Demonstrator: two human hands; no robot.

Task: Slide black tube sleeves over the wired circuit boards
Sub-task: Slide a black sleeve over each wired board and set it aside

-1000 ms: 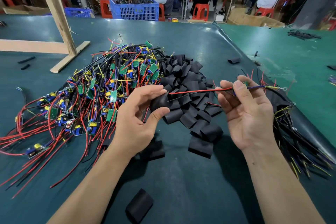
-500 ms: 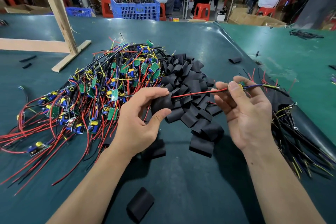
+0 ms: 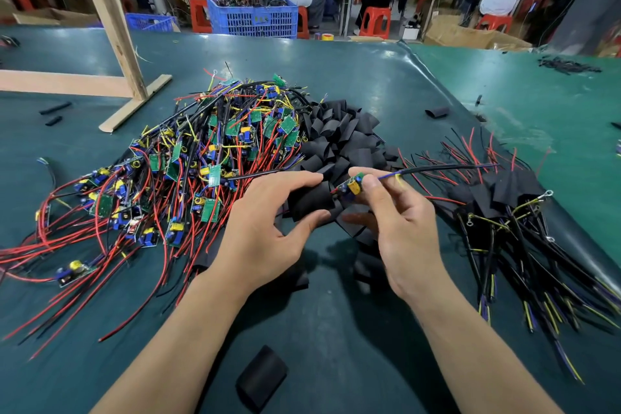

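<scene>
Sleeve in left hand takes right hand's board.

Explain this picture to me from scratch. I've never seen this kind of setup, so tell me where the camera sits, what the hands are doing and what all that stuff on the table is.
The camera is worn on a person's head and looks down at their own two bare hands; no machine is involved. The left hand grips a black tube sleeve. The right hand pinches a small circuit board by its wires at the sleeve's opening, about to go in.

On the green table lie three heaps: to the left, bare boards with red and black wires; in the middle, empty black sleeves; to the right, boards already sleeved. One loose sleeve lies near the person. Other workers sit at benches behind.
</scene>
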